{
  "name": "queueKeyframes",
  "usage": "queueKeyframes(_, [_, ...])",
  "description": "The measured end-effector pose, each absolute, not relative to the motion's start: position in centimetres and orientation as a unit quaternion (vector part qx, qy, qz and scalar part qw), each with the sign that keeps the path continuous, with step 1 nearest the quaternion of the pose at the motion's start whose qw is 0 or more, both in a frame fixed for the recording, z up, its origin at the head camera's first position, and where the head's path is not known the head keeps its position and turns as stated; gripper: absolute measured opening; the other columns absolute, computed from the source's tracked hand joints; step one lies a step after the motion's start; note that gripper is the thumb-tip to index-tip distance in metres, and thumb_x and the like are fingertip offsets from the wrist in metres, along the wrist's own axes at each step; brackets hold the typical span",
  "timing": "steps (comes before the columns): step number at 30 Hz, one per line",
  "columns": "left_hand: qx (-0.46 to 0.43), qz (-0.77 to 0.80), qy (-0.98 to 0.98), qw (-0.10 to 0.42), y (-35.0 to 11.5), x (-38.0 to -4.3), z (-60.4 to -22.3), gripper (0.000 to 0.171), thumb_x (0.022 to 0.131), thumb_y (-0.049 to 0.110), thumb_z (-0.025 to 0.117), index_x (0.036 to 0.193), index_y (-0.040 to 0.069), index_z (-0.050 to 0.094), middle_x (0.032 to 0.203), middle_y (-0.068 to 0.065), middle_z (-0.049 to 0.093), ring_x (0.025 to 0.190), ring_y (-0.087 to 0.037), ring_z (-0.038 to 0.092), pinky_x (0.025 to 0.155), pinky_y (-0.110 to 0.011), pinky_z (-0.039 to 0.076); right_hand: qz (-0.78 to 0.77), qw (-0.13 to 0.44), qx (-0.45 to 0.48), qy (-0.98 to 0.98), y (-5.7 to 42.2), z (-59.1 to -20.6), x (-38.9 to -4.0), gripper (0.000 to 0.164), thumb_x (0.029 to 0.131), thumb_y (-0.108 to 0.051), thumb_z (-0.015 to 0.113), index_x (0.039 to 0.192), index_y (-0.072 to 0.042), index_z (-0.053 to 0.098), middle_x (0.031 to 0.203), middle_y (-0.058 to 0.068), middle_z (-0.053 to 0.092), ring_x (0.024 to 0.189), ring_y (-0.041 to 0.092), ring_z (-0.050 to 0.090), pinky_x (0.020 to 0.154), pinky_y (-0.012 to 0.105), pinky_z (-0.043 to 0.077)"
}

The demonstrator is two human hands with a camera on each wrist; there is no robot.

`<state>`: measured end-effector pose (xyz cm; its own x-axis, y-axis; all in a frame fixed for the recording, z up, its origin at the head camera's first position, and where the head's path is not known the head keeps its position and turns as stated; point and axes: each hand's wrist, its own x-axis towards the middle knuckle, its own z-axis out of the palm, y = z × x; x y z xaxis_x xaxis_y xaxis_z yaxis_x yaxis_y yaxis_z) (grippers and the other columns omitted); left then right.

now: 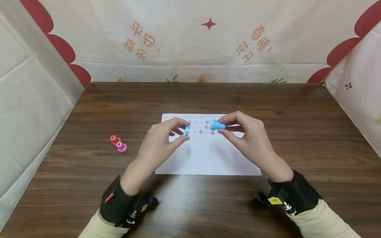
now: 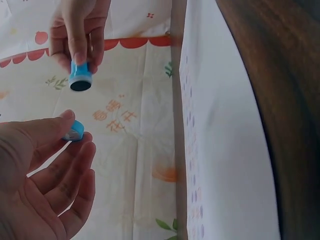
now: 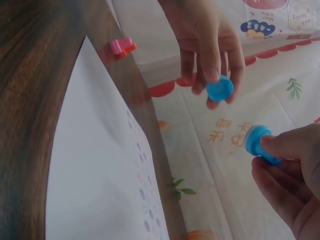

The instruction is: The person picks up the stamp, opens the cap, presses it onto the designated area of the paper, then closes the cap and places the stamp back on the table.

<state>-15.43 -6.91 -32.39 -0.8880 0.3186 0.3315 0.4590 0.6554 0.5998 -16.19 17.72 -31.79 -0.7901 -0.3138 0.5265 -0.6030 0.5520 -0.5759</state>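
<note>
Between thumb and fingers, my left hand [image 1: 162,137] pinches a small round blue cap [image 1: 187,130]. My right hand [image 1: 250,135] grips a blue stamp [image 1: 218,125] by its handle, its wide end toward the cap. In the left wrist view the dark face of the stamp [image 2: 80,85] shows bare, with a gap between it and the cap [image 2: 75,131]. Both hands are raised over a white sheet of paper [image 1: 205,158], whose far part bears rows of small red, blue and purple stamped prints [image 1: 200,131].
Left of the paper, a red stamp [image 1: 114,139] and a pink stamp [image 1: 121,147] stand side by side on the brown wooden table [image 1: 89,185]. A printed white cloth [image 1: 184,39] hangs behind the table's far edge.
</note>
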Motion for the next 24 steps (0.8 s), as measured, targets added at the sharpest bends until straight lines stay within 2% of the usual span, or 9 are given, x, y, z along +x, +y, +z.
queueKeyframes(2, [-0.222,-0.356,-0.903,0.098,-6.6,-15.4,-32.5,0.032,0.08,0.019,0.077,0.11,0.015,0.067,0.103,0.001,0.073,0.085,-0.009,0.067,0.077,-0.035,0.06,0.394,0.178,0.271,-0.86,17.5,-31.9,-16.1,0.031,0.07,0.0,0.081,0.097,-0.003,0.065,0.094,0.006,0.072,0.082,0.009,0.067,0.072,0.032,0.062])
queueKeyframes(5, [-0.23,-0.355,-0.901,0.098,-6.1,-15.4,-32.6,0.032,0.08,0.019,0.077,0.11,0.014,0.067,0.103,0.001,0.073,0.084,-0.008,0.067,0.076,-0.033,0.06,0.4,0.166,0.282,-0.856,17.1,-32.1,-15.9,0.031,0.071,0.0,0.08,0.097,-0.004,0.065,0.094,0.006,0.072,0.083,0.01,0.067,0.073,0.034,0.062])
queueKeyframes(24, [-0.248,-0.389,-0.881,0.107,-5.1,-15.2,-33.6,0.03,0.08,0.018,0.077,0.108,0.014,0.066,0.1,0.002,0.073,0.082,-0.006,0.067,0.074,-0.03,0.061,0.44,0.141,0.317,-0.829,15.7,-33.1,-15.4,0.027,0.074,0.0,0.079,0.097,-0.005,0.066,0.095,0.005,0.072,0.09,0.011,0.067,0.075,0.026,0.061])
